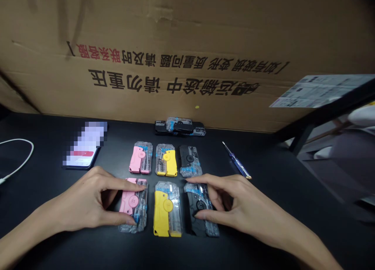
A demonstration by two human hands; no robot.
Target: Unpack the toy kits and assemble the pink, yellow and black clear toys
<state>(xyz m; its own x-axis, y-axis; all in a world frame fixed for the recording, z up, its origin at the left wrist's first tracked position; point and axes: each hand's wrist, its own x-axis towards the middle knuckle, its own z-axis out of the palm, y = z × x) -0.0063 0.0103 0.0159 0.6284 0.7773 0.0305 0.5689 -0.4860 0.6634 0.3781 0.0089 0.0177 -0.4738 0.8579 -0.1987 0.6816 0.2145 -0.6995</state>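
My left hand has thumb and index finger on the near-left flat pink-and-clear plastic device, which lies on the black table. Its round pink button shows between my fingers. My right hand grips the near-right black-and-clear device the same way, index finger at its far end and thumb near its round button. Between them lies a yellow-and-clear device, untouched. A row behind holds another pink device, a yellow one and a black one.
Black and clear devices are stacked against a large cardboard box at the back. A lit phone and white cable are on the left. Right of the rows lies a blue-handled screwdriver, near a black frame bar.
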